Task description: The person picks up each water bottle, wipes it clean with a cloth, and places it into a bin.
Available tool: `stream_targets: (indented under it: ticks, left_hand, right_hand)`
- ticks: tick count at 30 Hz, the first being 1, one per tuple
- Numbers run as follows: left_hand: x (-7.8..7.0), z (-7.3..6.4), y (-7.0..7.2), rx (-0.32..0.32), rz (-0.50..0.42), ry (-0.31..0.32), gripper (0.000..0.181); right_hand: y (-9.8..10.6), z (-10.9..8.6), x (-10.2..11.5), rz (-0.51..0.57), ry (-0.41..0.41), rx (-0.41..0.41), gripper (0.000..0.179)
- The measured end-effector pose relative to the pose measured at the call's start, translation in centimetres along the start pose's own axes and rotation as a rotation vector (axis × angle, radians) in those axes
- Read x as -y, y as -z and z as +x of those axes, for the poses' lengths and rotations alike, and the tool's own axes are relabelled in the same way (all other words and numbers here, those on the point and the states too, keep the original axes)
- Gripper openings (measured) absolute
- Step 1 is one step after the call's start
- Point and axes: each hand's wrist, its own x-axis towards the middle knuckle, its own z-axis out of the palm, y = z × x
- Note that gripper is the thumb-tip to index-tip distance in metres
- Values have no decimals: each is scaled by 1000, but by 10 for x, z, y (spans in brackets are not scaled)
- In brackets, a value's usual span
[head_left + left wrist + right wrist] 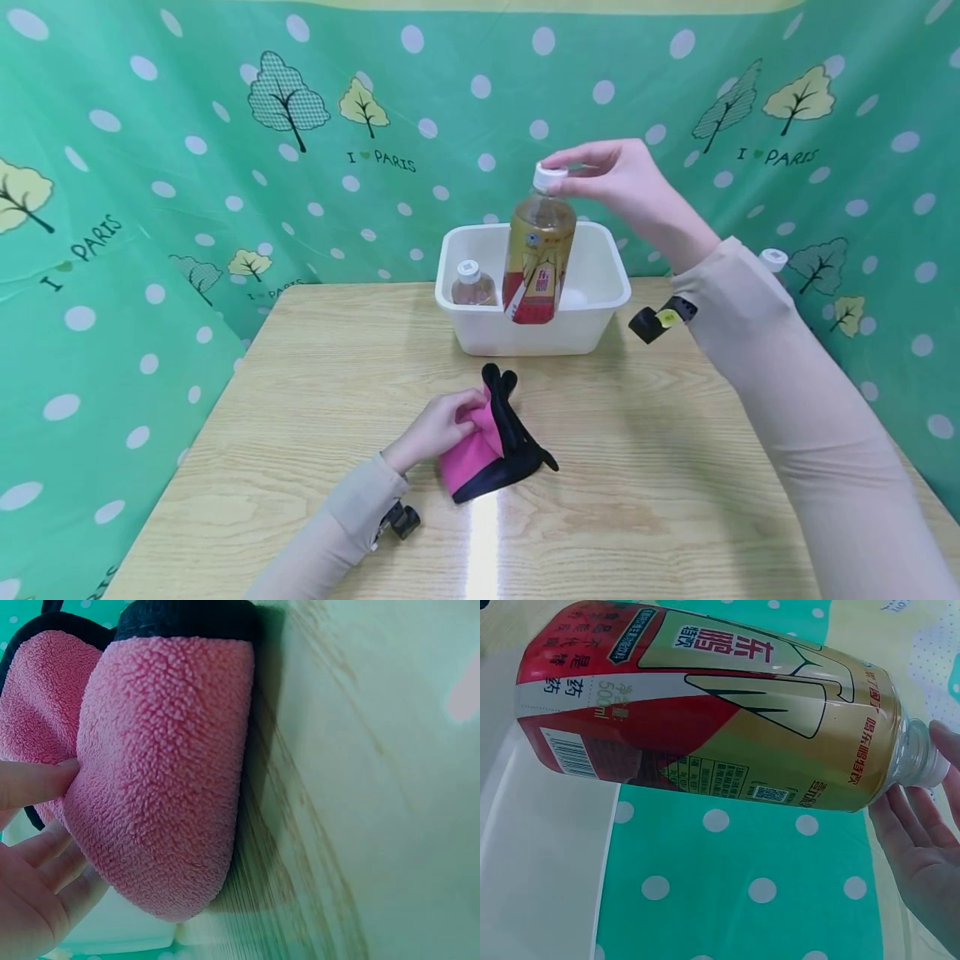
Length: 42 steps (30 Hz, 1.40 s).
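My right hand (611, 175) pinches the white cap of a drink bottle (542, 258) with a gold and red label. The bottle hangs nearly upright, slightly tilted, over the front part of a white plastic bin (532, 333). In the right wrist view the bottle (705, 705) fills much of the picture, with fingers at its neck and cap. My left hand (435, 429) grips a pink fleecy cloth (468, 458) with black edging on the table. In the left wrist view the cloth (165, 772) is pinched between thumb and fingers.
Another bottle with a white cap (472, 285) stands inside the bin at its left. Behind my right arm, a further white bottle cap (773, 259) shows at the right. A green dotted curtain (420, 100) hangs around the wooden table (337, 358).
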Motion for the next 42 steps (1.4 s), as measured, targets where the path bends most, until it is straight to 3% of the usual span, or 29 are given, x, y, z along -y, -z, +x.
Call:
stream_targets:
  ticks: [17,42]
  left_hand:
    - [2,0,-2,0,-16,-6,27]
    - [0,-2,-2,-4,-12,0,27]
  right_hand:
    - [-4,27,-10,-5,-39,-10,35]
    - [-27,38,-63,-48,-185,0,38]
